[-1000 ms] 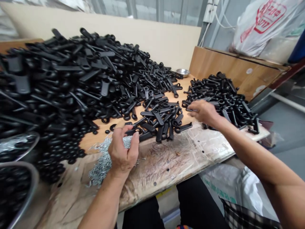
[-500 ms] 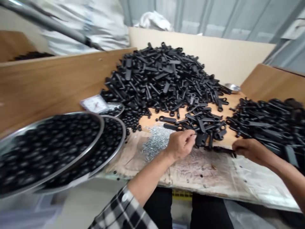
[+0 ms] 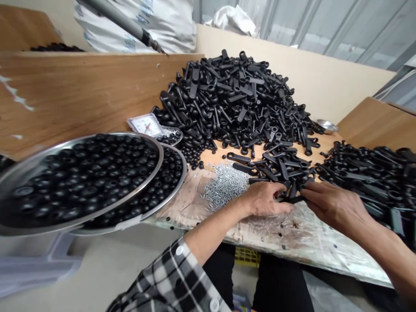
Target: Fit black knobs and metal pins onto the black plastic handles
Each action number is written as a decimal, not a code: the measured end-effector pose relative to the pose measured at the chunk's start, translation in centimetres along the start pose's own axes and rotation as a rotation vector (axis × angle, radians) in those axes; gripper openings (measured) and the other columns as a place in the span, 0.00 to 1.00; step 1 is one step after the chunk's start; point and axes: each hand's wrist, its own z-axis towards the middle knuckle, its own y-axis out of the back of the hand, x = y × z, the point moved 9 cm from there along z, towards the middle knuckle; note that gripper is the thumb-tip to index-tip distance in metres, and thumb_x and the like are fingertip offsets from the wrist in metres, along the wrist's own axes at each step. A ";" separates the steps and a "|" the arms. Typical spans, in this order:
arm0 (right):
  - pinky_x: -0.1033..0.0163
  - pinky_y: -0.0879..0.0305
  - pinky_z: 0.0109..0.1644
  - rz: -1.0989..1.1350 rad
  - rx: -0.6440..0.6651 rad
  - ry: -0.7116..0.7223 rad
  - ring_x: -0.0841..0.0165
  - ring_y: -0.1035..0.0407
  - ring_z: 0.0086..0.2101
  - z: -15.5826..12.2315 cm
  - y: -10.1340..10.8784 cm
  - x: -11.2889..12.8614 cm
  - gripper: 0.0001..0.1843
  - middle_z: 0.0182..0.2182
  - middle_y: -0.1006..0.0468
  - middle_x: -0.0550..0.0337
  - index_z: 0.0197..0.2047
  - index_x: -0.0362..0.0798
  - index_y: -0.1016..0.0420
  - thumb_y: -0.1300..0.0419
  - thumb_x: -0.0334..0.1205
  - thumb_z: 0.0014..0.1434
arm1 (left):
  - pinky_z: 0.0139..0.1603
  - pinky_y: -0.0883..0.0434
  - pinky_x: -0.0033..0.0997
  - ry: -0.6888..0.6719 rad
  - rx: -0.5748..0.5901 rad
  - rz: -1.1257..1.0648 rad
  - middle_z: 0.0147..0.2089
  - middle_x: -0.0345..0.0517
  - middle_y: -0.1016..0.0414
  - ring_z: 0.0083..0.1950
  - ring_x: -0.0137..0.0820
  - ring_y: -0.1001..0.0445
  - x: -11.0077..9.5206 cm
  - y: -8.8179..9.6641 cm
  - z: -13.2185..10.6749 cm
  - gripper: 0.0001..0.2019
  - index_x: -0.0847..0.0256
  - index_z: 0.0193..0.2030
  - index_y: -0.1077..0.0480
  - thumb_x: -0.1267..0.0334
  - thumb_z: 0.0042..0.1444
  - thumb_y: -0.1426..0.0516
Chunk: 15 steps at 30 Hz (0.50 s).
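Black crank handle (image 3: pixel 296 199): low between the two hands, at the near edge of the front cluster (image 3: pixel 282 167) of similar handles; partly hidden.
Left hand (image 3: pixel 264 199): thumb and forefinger parted beside the cluster; half a second ago they were pinched together.
Right hand (image 3: pixel 338 203): fingers close together, tips at the crank handle; whether they clamp it I cannot tell. It has come in toward the left hand; a second ago it was over at the right-hand pile (image 3: pixel 367 173).
Silver pins (image 3: pixel 225 186): loose heap just left of the left hand, now less covered by it than a second ago.
Large handle heap (image 3: pixel 227 95): behind the cluster, looking unchanged.
Black balls (image 3: pixel 97 173): filling the large metal basin (image 3: pixel 161 151) at left, which overlaps another.
Clock (image 3: pixel 146 125): behind the basins, its dial sharper than half a second ago.
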 end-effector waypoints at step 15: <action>0.64 0.38 0.38 0.621 -0.294 -0.065 0.68 0.32 0.35 7.9 2.2 3.2 0.09 0.33 0.26 0.57 0.36 0.47 0.27 0.48 0.34 0.57 | 0.18 0.47 0.23 0.104 -0.729 -0.724 0.14 0.31 0.46 0.16 0.19 0.47 2.9 8.7 -1.9 0.09 0.61 0.23 0.36 0.61 0.51 0.46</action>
